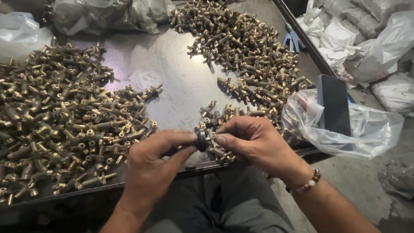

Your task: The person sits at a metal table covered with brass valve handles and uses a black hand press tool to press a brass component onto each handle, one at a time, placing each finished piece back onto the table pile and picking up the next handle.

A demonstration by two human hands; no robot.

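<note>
Step in hand: we judge that we are fitting a small dark ring (201, 140) onto a brass valve fitting (210, 139), the two meeting between our hands at the near edge of the metal table (172, 77).
Left hand (153, 166): closed in a pinch, thumb and forefinger gripping the dark ring from its left side.
Right hand (254, 142): closed around the brass fitting, fingertips holding it level and pointed at the ring; a beaded bracelet (307, 184) sits on that wrist.
Where the piece is: touching the ring, just above the table's front lip and over our lap.
Next move calls for: in our judgement, a straight push or twist with the ring kept square to the stem, and a steady right grip so that the small part does not slip.
Left heap (56, 121): a broad mound of brass fittings, T-shaped with short stems and round collars, dull gold with darker barrels.
Far heap (246, 47): a second mound of the same parts, curving down towards a small cluster (220, 114) just beyond our fingers.
Table surface: dark sheet metal, smooth and faintly glossy, with a raised rim.
Clear plastic bag (345, 125): thin, crinkled film at the right edge, with a flat black phone-like slab (334, 103) resting on it.
Beyond the table: white sacks (371, 47) and blue-handled pliers (292, 39).
</note>
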